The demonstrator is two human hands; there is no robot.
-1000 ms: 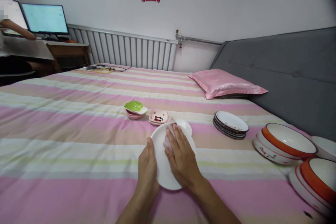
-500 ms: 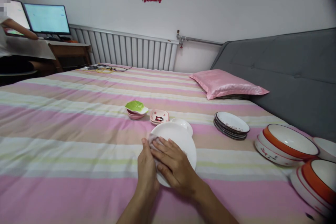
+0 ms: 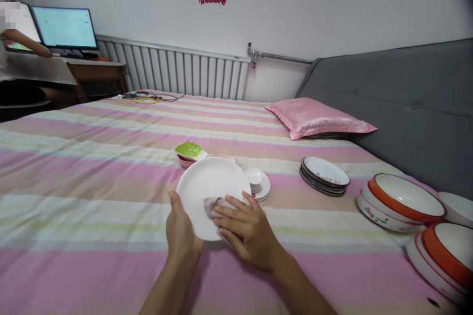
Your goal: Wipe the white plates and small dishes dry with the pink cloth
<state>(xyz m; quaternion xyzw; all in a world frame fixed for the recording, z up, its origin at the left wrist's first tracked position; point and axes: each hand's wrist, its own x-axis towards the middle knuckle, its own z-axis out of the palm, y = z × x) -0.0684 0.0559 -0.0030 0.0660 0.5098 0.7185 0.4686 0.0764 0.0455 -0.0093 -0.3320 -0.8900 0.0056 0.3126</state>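
A white round plate [image 3: 210, 177] is held up over the bed, tilted toward me. My left hand [image 3: 181, 231] grips its lower left edge, thumb on the near side and the other fingers behind. A crumpled pale cloth [image 3: 212, 206] is pressed against the plate's face under my right hand [image 3: 247, 231], whose fingers lie over it. Just behind the plate sit a green leaf-shaped dish [image 3: 189, 149] on pink dishes [image 3: 185, 162], and a small white bowl [image 3: 252, 176] on white plates [image 3: 264, 189]. Another pink dish is mostly hidden by the plate.
To the right stand a stack of dark-rimmed plates [image 3: 327, 172] and orange-banded bowls [image 3: 406, 202] [image 3: 449, 256]. A pink pillow [image 3: 318, 115] lies by the grey headboard [image 3: 391, 88]. Cables [image 3: 151, 96] lie at the bed's far edge. A person [image 3: 25, 42] sits at a desk with monitors [image 3: 64, 28].
The plate has moved left and up, uncovering the small white bowl and plates behind it. My left hand has shifted left with it, and the cloth is now nearer the plate's middle.
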